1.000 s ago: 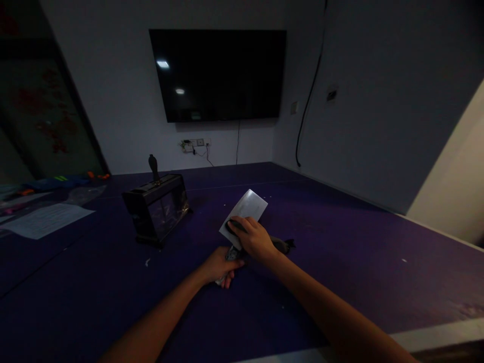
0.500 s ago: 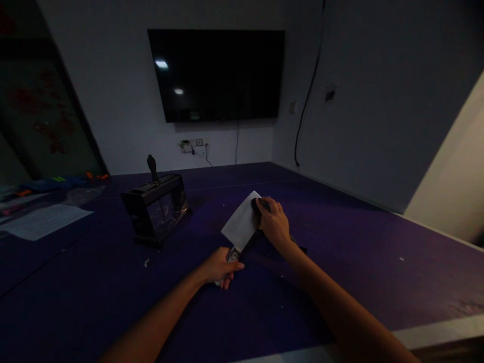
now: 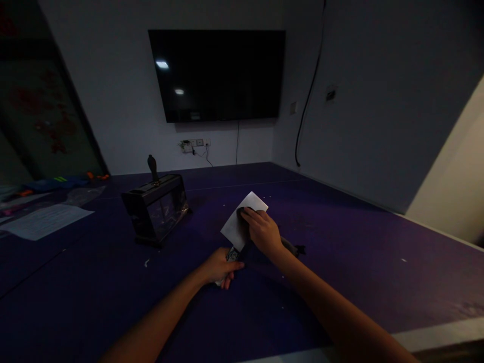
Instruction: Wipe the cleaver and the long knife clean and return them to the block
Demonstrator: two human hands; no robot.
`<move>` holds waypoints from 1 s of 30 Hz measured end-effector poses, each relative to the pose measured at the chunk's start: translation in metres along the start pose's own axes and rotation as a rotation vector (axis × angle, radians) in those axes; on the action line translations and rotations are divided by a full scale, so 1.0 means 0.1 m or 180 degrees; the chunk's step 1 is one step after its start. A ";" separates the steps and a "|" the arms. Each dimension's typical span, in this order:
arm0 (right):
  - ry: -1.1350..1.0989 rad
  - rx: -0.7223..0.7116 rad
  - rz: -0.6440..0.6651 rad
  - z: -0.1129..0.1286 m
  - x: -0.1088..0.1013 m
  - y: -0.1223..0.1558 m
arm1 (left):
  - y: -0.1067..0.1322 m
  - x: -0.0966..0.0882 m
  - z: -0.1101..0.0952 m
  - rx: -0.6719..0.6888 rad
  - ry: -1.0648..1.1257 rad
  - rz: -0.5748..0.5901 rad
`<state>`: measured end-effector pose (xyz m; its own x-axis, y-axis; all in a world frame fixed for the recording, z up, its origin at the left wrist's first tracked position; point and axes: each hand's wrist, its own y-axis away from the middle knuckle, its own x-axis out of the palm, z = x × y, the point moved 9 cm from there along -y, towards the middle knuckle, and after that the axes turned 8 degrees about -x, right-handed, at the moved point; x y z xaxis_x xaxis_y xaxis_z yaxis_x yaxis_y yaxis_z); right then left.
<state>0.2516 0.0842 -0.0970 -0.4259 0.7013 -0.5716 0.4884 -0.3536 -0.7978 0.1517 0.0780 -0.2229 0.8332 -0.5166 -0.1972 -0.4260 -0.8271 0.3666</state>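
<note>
A cleaver (image 3: 235, 227) with a broad pale blade and a patterned handle is tilted up and away from me above the purple table. My left hand (image 3: 221, 267) is closed round its handle, thumb stretched along the side. My right hand (image 3: 263, 232) presses a dark, cloth-like piece (image 3: 242, 214) against the blade's face; most of that piece is hidden under the fingers. Behind the right wrist shows a dark grey object (image 3: 289, 247), whose kind I cannot make out. To the left stands a black knife block (image 3: 162, 209) with clear sides and one dark handle upright in its top.
The purple tabletop (image 3: 340, 282) carries small white scraps (image 3: 146, 262). Printed sheets (image 3: 47, 221) and a clear plastic bag (image 3: 85, 195) lie at the left. Against the far wall are a television (image 3: 223, 75), sockets (image 3: 199, 142) and a hanging black cable (image 3: 308, 101).
My right hand has slid left and slightly down over the blade with the dark piece, uncovering the blade's far upper corner. My left hand and the cleaver's handle stay in place.
</note>
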 end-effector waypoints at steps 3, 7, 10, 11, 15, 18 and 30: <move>-0.0135 -0.0254 0.0139 0.23 0.06 -0.01 | -0.02 -0.01 0.03 -0.0053 0.0006 -0.0068; -0.0342 -0.0446 0.0281 0.43 0.09 0.00 | -0.03 -0.03 0.05 -0.0025 0.0019 -0.0154; -0.0446 -0.0575 0.0313 0.53 0.11 0.01 | -0.02 -0.03 0.02 0.0063 0.0037 -0.0157; -0.0483 -0.0637 0.0340 0.55 0.12 0.02 | -0.02 -0.02 0.01 0.0067 0.0019 -0.0149; -0.0518 -0.0815 0.0522 0.63 0.16 0.03 | -0.02 -0.02 -0.01 0.0086 0.0014 -0.0157; -0.0461 -0.0826 0.0574 0.63 0.17 0.02 | -0.02 -0.01 -0.01 0.0091 -0.0033 -0.0128; -0.0048 -0.0007 0.0299 0.07 0.04 -0.04 | -0.04 0.00 0.02 0.0025 -0.0283 -0.0126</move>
<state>0.2426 0.0840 -0.0979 -0.3896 0.6556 -0.6469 0.5284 -0.4161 -0.7400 0.1525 0.0804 -0.2262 0.8149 -0.5008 -0.2916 -0.3964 -0.8488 0.3498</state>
